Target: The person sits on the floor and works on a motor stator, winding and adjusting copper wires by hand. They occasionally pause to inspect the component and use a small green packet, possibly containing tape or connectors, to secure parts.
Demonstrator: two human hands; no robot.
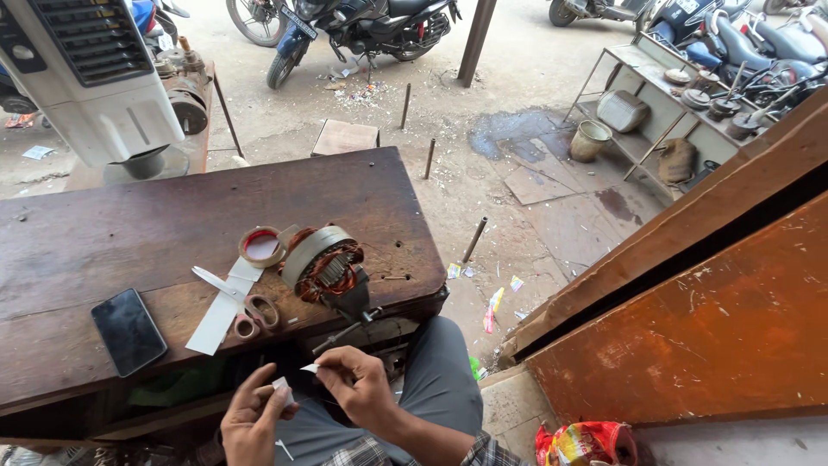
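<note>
The left hand (252, 420) is pinching a small white paper bit (282, 390). The right hand (360, 385) is pinching a thin white strip (310, 368), low in front of the bench (103, 242), near the motor (326, 266).

We see our two bare hands, the left hand (252, 420) and the right hand (358, 386), with no gloves or rings showing. Checked shirt cuffs (483, 451) sit at our wrists. Grey trousers (444, 384) cover our knee.
</note>
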